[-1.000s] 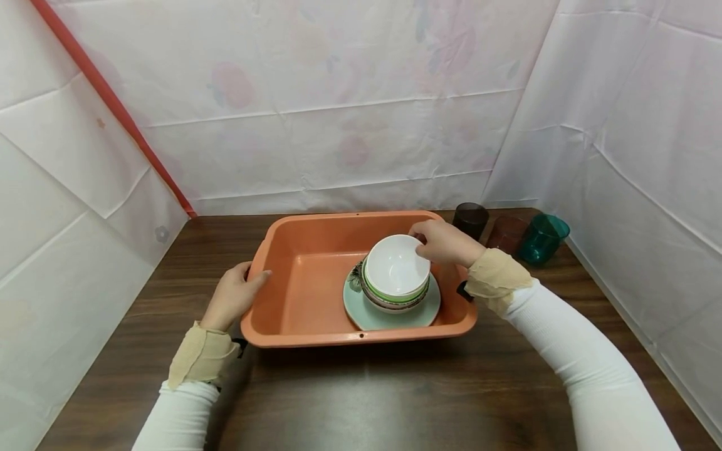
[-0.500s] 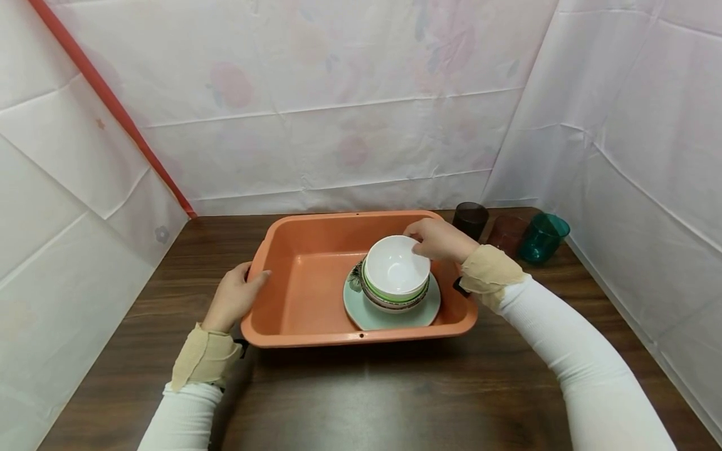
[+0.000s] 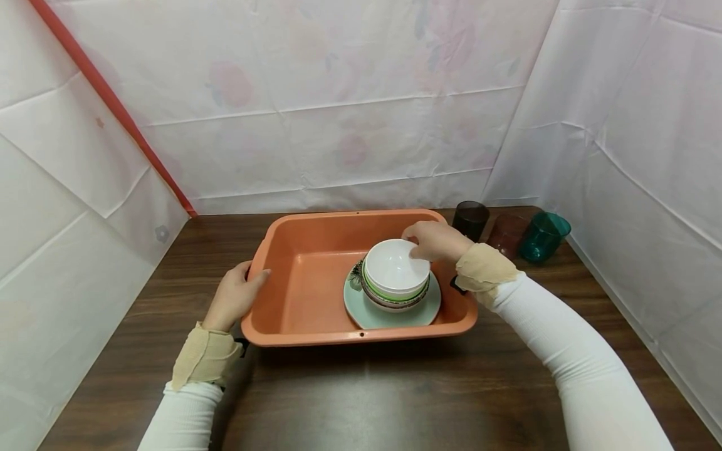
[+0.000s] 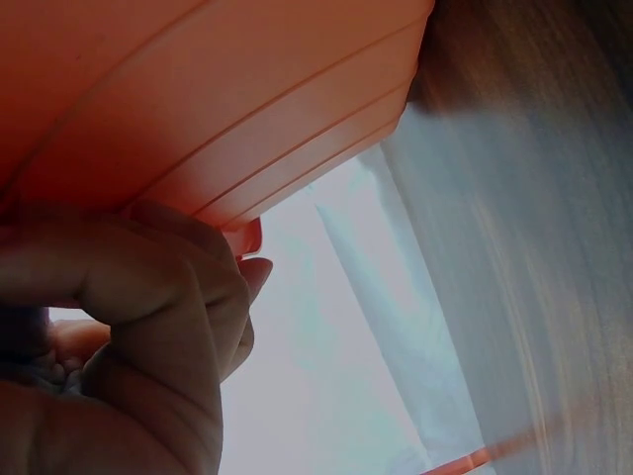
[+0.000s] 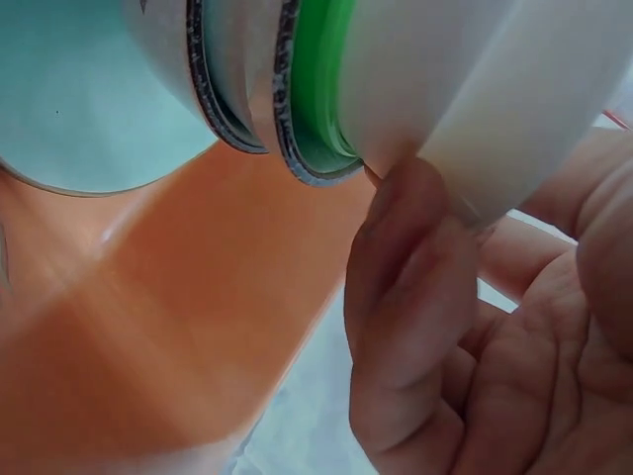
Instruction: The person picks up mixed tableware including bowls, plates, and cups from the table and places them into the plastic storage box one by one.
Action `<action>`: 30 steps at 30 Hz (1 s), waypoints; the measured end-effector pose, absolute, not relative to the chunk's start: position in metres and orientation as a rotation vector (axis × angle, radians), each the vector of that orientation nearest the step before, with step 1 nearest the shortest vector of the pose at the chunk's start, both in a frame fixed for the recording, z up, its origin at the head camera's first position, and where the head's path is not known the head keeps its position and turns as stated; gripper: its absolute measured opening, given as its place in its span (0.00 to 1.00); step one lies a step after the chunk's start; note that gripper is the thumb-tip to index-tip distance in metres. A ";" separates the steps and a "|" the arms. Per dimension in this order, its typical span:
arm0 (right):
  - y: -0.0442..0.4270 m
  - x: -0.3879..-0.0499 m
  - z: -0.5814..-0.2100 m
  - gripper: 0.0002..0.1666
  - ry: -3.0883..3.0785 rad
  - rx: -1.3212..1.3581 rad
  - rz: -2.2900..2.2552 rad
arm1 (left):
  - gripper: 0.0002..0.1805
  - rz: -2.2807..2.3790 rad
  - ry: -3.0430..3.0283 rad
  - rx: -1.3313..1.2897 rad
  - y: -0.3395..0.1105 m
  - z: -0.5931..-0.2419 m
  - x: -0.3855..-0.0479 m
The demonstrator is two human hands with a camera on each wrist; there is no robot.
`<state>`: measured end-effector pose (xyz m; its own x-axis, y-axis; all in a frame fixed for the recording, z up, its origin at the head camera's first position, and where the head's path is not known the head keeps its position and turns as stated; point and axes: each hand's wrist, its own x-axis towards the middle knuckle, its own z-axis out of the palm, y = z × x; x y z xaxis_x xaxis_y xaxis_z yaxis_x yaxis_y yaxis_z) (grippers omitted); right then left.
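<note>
An orange basin (image 3: 316,294) stands on the table, and my left hand (image 3: 237,294) grips its left rim, thumb on top and fingers curled beneath, as the left wrist view shows. My right hand (image 3: 437,241) pinches the far right rim of a white bowl (image 3: 395,266), thumb inside and fingers outside. This bowl tops a stack with a green bowl (image 5: 321,79) and dark-rimmed patterned bowls (image 5: 262,99) under it. Beneath the stack lies a pale green plate (image 3: 361,313) in the right part of the basin. The lower bowls are mostly hidden.
Behind the basin's right end stand a dark cup (image 3: 470,219), a reddish-brown cup (image 3: 506,233) and a teal cup (image 3: 543,238). White patterned sheets (image 3: 350,125) enclose the back and sides of the brown wooden table (image 3: 361,401).
My right hand has shifted slightly left. The white bowl's far rim sits a little lower in view and more of its outer wall shows. My left hand has stayed on the basin.
</note>
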<state>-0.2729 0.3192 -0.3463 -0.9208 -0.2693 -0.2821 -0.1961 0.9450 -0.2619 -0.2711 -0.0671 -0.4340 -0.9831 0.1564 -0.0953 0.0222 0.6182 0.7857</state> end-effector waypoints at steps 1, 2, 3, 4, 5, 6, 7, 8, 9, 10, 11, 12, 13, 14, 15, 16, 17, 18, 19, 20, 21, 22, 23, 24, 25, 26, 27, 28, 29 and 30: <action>0.319 -0.273 -0.346 0.18 2.782 -0.341 -0.333 | 0.32 1.302 2.682 0.149 -0.067 -0.434 -0.271; 0.320 -0.273 -0.346 0.18 2.782 -0.340 -0.337 | 0.32 1.301 2.683 0.148 -0.067 -0.434 -0.271; 0.320 -0.272 -0.346 0.19 2.783 -0.338 -0.342 | 0.32 1.304 2.679 0.147 -0.067 -0.434 -0.271; 0.320 -0.272 -0.346 0.19 2.782 -0.335 -0.347 | 0.32 1.306 2.676 0.145 -0.067 -0.434 -0.272; 0.321 -0.272 -0.346 0.20 2.784 -0.335 -0.349 | 0.32 1.306 2.674 0.145 -0.067 -0.435 -0.272; 0.322 -0.272 -0.345 0.20 2.785 -0.339 -0.354 | 0.32 1.307 2.675 0.144 -0.067 -0.435 -0.272; 0.323 -0.272 -0.345 0.20 2.783 -0.336 -0.365 | 0.31 1.305 2.676 0.145 -0.067 -0.435 -0.272; 0.324 -0.271 -0.344 0.20 2.783 -0.333 -0.378 | 0.31 1.305 2.676 0.146 -0.067 -0.435 -0.272; 0.325 -0.270 -0.343 0.20 2.782 -0.327 -0.393 | 0.32 1.305 2.676 0.148 -0.067 -0.435 -0.272; 0.326 -0.269 -0.342 0.20 2.780 -0.324 -0.415 | 0.31 1.302 2.679 0.149 -0.067 -0.435 -0.272; 0.328 -0.268 -0.341 0.19 2.780 -0.317 -0.441 | 0.32 1.301 2.681 0.151 -0.067 -0.435 -0.272; 0.330 -0.267 -0.340 0.18 2.777 -0.308 -0.475 | 0.31 1.303 2.681 0.152 -0.067 -0.434 -0.271; 0.332 -0.266 -0.338 0.17 2.778 -0.292 -0.509 | 0.31 1.305 2.679 0.154 -0.067 -0.434 -0.271; 0.334 -0.265 -0.337 0.17 2.783 -0.285 -0.540 | 0.31 1.309 2.676 0.156 -0.067 -0.434 -0.271; 0.336 -0.264 -0.336 0.16 2.787 -0.275 -0.579 | 0.31 1.312 2.675 0.158 -0.067 -0.434 -0.272; 0.339 -0.264 -0.335 0.16 2.792 -0.270 -0.616 | 0.31 1.314 2.674 0.158 -0.067 -0.434 -0.272; 0.342 -0.262 -0.333 0.16 2.798 -0.255 -0.652 | 0.32 1.316 2.673 0.159 -0.067 -0.434 -0.272; 0.346 -0.262 -0.332 0.17 2.807 -0.252 -0.685 | 0.32 1.316 2.673 0.161 -0.067 -0.434 -0.272; 0.349 -0.261 -0.331 0.17 2.816 -0.249 -0.720 | 0.32 1.317 2.672 0.162 -0.067 -0.434 -0.273; 0.353 -0.260 -0.331 0.18 2.825 -0.252 -0.754 | 0.32 1.316 2.672 0.162 -0.067 -0.435 -0.273; 0.356 -0.259 -0.330 0.19 2.835 -0.250 -0.784 | 0.32 1.313 2.675 0.163 -0.067 -0.435 -0.273; 0.360 -0.258 -0.329 0.19 2.850 -0.253 -0.808 | 0.32 1.310 2.677 0.163 -0.067 -0.435 -0.273; 0.363 -0.256 -0.329 0.20 2.862 -0.252 -0.844 | 0.32 1.307 2.677 0.162 -0.067 -0.435 -0.273; 0.367 -0.255 -0.329 0.21 2.879 -0.257 -0.879 | 0.32 1.305 2.677 0.161 -0.067 -0.435 -0.273; 0.370 -0.253 -0.329 0.21 2.902 -0.254 -0.911 | 0.32 1.305 2.675 0.157 -0.067 -0.435 -0.273; 0.374 -0.252 -0.329 0.20 2.929 -0.250 -0.939 | 0.32 1.302 2.676 0.155 -0.067 -0.435 -0.273; 0.377 -0.250 -0.330 0.21 2.958 -0.242 -0.964 | 0.32 1.301 2.676 0.152 -0.067 -0.435 -0.272; 0.380 -0.248 -0.330 0.21 2.990 -0.234 -0.983 | 0.32 1.301 2.674 0.149 -0.066 -0.435 -0.272; 0.384 -0.246 -0.330 0.21 3.023 -0.221 -0.998 | 0.32 1.302 2.672 0.145 -0.066 -0.435 -0.272; 0.388 -0.244 -0.331 0.21 3.063 -0.206 -1.000 | 0.32 1.303 2.671 0.145 -0.066 -0.435 -0.271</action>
<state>-0.2437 0.3880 -0.3308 -0.9881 -0.0938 0.1221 -0.1477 0.8005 -0.5809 -0.2713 -0.0660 -0.4347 -0.9815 0.1593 -0.1059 0.0146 0.6141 0.7891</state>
